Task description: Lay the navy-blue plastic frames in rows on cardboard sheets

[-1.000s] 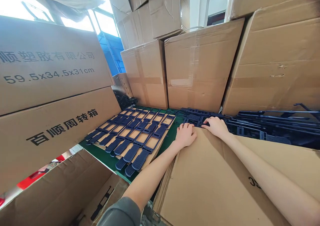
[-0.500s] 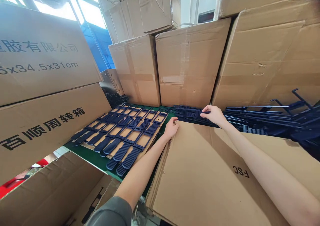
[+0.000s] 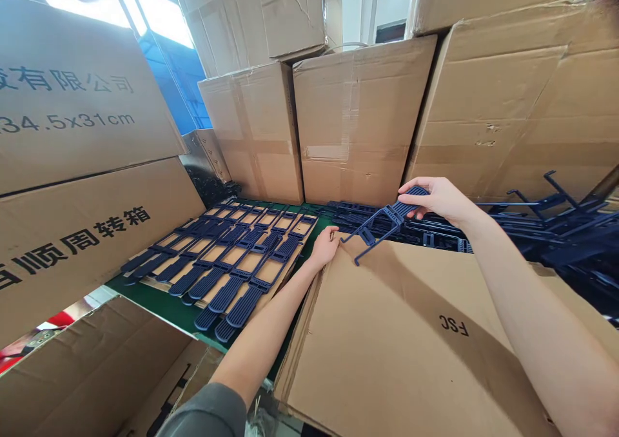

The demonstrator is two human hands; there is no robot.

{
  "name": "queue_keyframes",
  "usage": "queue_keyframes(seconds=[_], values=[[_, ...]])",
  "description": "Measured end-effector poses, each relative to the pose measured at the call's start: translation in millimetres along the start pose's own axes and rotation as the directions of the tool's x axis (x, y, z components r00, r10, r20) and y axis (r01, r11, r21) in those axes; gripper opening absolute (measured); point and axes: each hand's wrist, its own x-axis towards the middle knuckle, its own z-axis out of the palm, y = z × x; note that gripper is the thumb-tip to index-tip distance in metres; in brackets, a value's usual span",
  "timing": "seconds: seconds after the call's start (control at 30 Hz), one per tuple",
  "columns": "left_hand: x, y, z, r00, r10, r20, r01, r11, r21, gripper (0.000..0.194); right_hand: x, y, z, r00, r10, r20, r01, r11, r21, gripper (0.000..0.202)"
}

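My right hand point(image 3: 432, 198) grips the ribbed end of a dark plastic frame point(image 3: 394, 213), whose two prongs point down and left over the cardboard. At the upper left corner of the flat cardboard stack point(image 3: 387, 334), my left hand point(image 3: 325, 247) has its fingers curled; what they hold, if anything, is hidden. Left of that hand, rows of similar dark frames point(image 3: 222, 250) overlap on a cardboard sheet. More dark parts point(image 3: 522, 221) are heaped behind and right of the stack.
Large cardboard boxes point(image 3: 358, 121) stand behind the green table point(image 3: 159, 301). Printed boxes point(image 3: 87, 231) are stacked at the left. An open carton point(image 3: 82, 372) sits below the table's front edge.
My right hand has lifted a dark frame from the heap and moved up and right. My left hand stays at the stack's corner. The view has shifted slightly.
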Motion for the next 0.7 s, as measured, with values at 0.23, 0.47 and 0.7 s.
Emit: queue_keyframes(seconds=[0.23, 0.47, 0.7], values=[[3, -3, 1.0, 1.000, 0.029, 0.012, -0.030, 0.997, 0.070, 0.028, 8, 15, 12, 0.998, -0.006, -0.062, -0.003, 0.989, -0.146, 0.019], [4, -1, -2.7, 0.999, 0.036, 0.017, -0.038, 0.991, 0.126, 0.035, 11, 91, 54, 0.994, 0.032, -0.109, -0.078, 0.886, -0.457, 0.017], [7, 1, -5.0, 0.999, 0.040, 0.018, -0.042, 0.990, 0.134, 0.033, 11, 108, 55, 0.993, -0.021, -0.114, -0.049, 0.813, -0.580, 0.023]])
